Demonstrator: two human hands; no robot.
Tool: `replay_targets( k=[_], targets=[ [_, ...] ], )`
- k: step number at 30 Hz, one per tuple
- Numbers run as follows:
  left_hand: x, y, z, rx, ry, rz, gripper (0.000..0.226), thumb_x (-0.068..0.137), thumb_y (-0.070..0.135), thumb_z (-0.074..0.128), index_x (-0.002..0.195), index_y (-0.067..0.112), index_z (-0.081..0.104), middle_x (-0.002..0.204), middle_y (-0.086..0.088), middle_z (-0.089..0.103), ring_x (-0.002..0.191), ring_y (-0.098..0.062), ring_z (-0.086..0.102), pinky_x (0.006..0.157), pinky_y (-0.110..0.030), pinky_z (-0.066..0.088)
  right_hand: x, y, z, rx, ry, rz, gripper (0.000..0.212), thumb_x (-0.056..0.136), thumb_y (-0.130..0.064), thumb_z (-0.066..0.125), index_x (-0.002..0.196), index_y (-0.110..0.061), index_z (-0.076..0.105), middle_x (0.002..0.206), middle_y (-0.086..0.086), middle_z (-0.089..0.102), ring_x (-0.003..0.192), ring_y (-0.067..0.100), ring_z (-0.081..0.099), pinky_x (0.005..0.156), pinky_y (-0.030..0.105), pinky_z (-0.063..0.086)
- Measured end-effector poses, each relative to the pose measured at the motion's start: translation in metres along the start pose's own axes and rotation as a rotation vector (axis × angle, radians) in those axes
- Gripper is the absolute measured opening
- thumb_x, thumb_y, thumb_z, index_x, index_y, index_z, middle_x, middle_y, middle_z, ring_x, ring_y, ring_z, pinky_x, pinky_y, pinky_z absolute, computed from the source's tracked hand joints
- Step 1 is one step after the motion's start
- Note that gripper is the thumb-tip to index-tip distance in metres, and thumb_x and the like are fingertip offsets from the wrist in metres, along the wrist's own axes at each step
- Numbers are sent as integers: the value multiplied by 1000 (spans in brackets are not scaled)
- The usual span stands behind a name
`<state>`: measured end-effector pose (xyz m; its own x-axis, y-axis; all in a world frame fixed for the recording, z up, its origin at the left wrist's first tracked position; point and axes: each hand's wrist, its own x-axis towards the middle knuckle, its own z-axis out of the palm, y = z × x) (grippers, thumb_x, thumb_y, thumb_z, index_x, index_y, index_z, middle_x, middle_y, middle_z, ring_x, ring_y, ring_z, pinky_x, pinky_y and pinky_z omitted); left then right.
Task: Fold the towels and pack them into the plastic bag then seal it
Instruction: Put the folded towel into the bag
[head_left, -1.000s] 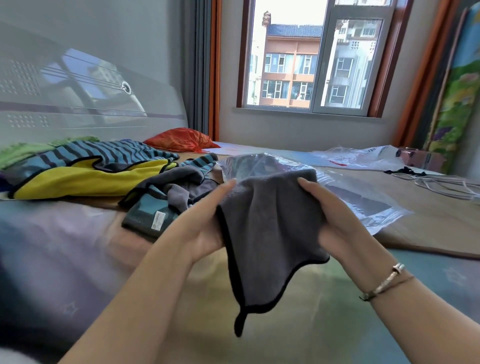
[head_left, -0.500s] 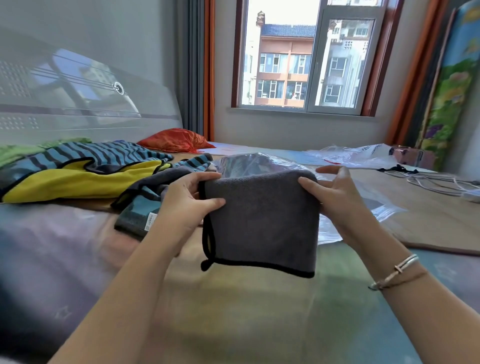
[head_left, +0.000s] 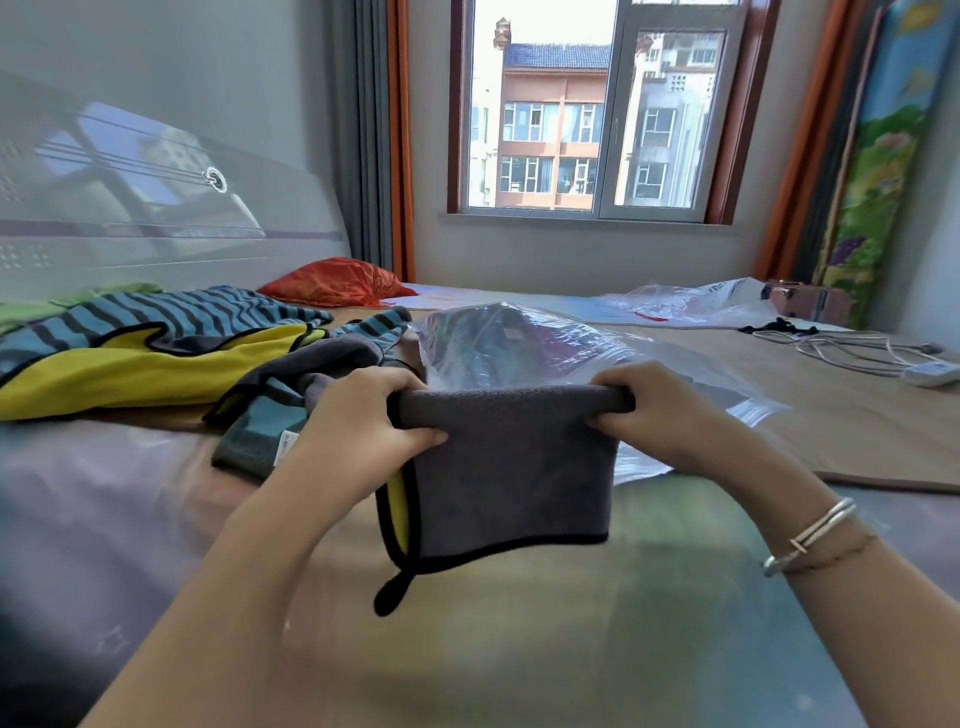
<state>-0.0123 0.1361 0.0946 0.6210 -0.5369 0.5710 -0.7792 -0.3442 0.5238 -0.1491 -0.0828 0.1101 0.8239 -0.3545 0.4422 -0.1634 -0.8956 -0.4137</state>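
**Folded grey towel held at the mouth of the bag**

At the centre of the frame both hands grasp the top fold of a grey towel. The left hand has its fingers curled over the top left corner with the thumb pressed on the near face; the right hand clenches the top right corner the same way. Held by its folded edge, the towel hangs flat and square above the bed, its black-trimmed hem at the bottom, a yellow inner side showing at the left edge and a small hanging loop at the lower left corner. That two-corner hold likely keeps the fold from opening while the towel is lined up for packing.

Just behind the towel, slightly above centre, lies the clear plastic bag, puffed up with dark cloth already inside. Whether its opening faces the hands I cannot tell, since the towel hides that part.

At centre left, a loose heap of towels in grey and teal lies beside the left hand, and further left a yellow and striped towel is spread out; these look unfolded, so much of the task remains. An orange pillow sits behind them. At the right edge lie white cables, and a second plastic bag lies toward the upper right, both apart from the hands and clear of the path.
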Motion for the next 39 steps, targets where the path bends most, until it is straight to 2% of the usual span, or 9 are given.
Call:
replay_targets(
  k=[4, 9, 13, 16, 19, 21, 25, 29, 39],
  targets=[
    [4, 1, 5, -119, 28, 7, 19, 71, 23, 84, 75, 26, 66, 104, 7, 55, 104, -11, 52, 90, -24, 38, -5, 12, -15, 194, 85, -6, 9, 81, -4, 66, 75, -11, 64, 72, -1, 59, 73, 8, 51, 69, 18, 40],
    [4, 24, 31, -581, -220, -161, 13, 79, 26, 77, 85, 18, 68, 78, 10, 69, 76, -4, 64, 73, -22, 47, -10, 39, -8, 728, 196, 221, 15, 92, -10, 59, 94, -23, 67, 90, -9, 72, 89, 4, 65, 76, 24, 50],
    [13, 33, 80, -342, -254, -46, 30, 87, 47, 64, 77, 19, 70, 73, 6, 65, 70, -3, 58, 68, -23, 41, -8, 62, -1, 529, 336, 233, 14, 91, -7, 55, 98, -18, 60, 89, 0, 65, 85, 14, 60, 75, 28, 47],
    [29, 37, 112, -19, -110, 117, 35, 94, 51, 48, 84, 30, 74, 106, 9, 58, 103, -12, 48, 87, -27, 28, -6, 73, -2, 347, 417, 199, 8, 89, -6, 55, 92, -13, 56, 80, 1, 58, 75, 15, 53, 67, 27, 40],
    [41, 40, 130, 389, 132, 338, 7, 78, 30, 77, 85, 32, 74, 116, 4, 47, 96, -25, 37, 81, -36, 36, -5, 79, 0, 203, 422, 125, 22, 88, -8, 52, 79, -27, 46, 71, -8, 52, 68, 8, 49, 58, 21, 33],
    [50, 37, 138, 513, 190, 339, 39, 55, 7, 86, 84, 30, 74, 119, 0, 47, 91, -29, 38, 69, -38, 41, -1, 81, 5, 142, 393, 99, 20, 90, -11, 51, 84, -29, 45, 74, -8, 53, 73, 14, 52, 60, 27, 34],
    [72, 35, 132, 388, 144, 257, 76, 65, -15, 62, 128, 27, 61, 150, 0, 38, 126, -35, 43, 92, -45, 43, 11, 81, 15, -130, 442, -16, 15, 93, -15, 55, 105, -15, 65, 95, -2, 49, 96, 22, 49, 78, 30, 35],
    [76, 34, 120, 89, 29, 171, 89, 72, -20, 44, 147, 28, 40, 156, 13, 30, 134, -18, 43, 87, -18, 42, 24, 62, 20, -466, 424, 106, 23, 98, -31, 45, 105, -24, 66, 90, 2, 61, 90, 30, 59, 64, 31, 35],
    [76, 29, 99, -15, -3, 286, 93, 70, -18, 41, 145, 38, 37, 151, 20, 34, 133, -10, 44, 90, -18, 44, 74, 44, 55, 240, 392, 193, 42, 83, -32, 37, 110, -23, 68, 97, 5, 72, 92, 28, 68, 81, 49, 55]
  ],
)
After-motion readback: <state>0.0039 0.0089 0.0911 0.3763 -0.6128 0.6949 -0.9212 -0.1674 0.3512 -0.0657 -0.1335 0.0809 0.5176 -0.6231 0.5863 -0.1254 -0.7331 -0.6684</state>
